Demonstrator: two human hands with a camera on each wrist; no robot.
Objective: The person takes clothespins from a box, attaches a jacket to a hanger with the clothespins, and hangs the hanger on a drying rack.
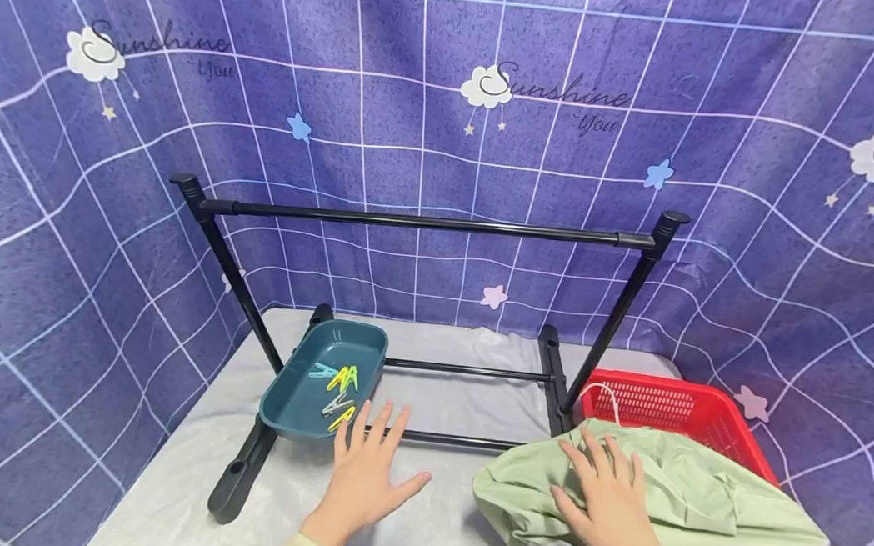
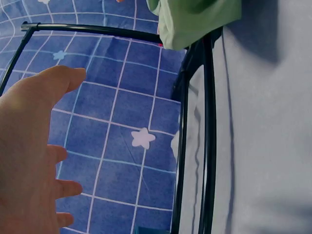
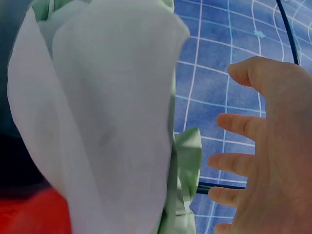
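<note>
Fingers spread, my left hand (image 1: 366, 477) is held above the table, just right of a teal tray (image 1: 297, 373). In that tray lie several small clothespins (image 1: 340, 377), yellow, green, blue and grey. My right hand (image 1: 606, 505) also has its fingers spread and overlaps a bunched light green cloth (image 1: 710, 482) in the head view. A gap shows between that hand and the cloth's white underside (image 3: 112, 112) in the right wrist view. Neither hand holds anything. Part of the cloth lies over a red basket (image 1: 736, 425), whose near side is hidden.
A black rack (image 1: 440, 223) stands across the table, with a top bar, two slanted posts and low crossbars. The tray sits on its left foot (image 1: 232, 486). A white hook-like loop (image 1: 606, 389) rises by the basket. A blue-purple grid curtain (image 1: 421, 38) encloses the back and sides.
</note>
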